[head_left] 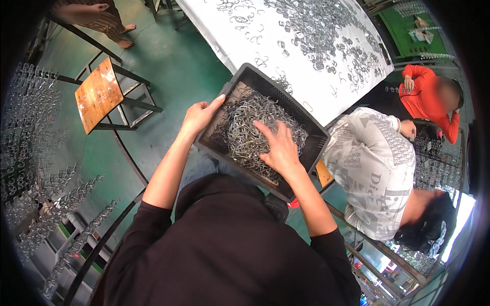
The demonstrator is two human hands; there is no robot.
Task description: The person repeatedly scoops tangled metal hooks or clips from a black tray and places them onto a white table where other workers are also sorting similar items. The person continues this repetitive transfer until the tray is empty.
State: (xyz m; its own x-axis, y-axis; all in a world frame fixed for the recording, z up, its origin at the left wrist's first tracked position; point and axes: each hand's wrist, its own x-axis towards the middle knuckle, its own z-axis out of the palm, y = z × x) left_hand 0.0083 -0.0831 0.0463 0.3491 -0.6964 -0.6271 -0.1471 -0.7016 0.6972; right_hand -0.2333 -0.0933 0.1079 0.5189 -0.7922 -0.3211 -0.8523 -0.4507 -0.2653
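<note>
A black plastic crate (291, 98) sits tilted in front of me, over my lap and against the white table's near edge. Inside it lies a tangled heap of small curved metal hooks (244, 127), with some brown bottom showing at the left. My left hand (199, 116) grips the crate's left side, thumb over the rim and the other fingers mostly hidden. Spread fingers of my right hand (282, 148) rest on the heap; I cannot make out any hook held in them.
The white-topped table (206, 23) carries many scattered metal pieces. A wooden stool (99, 94) stands at the left, near racks of hanging hooks (33, 127). A person in a patterned shirt (375, 158) sits close at my right; another in orange (426, 97) sits beyond.
</note>
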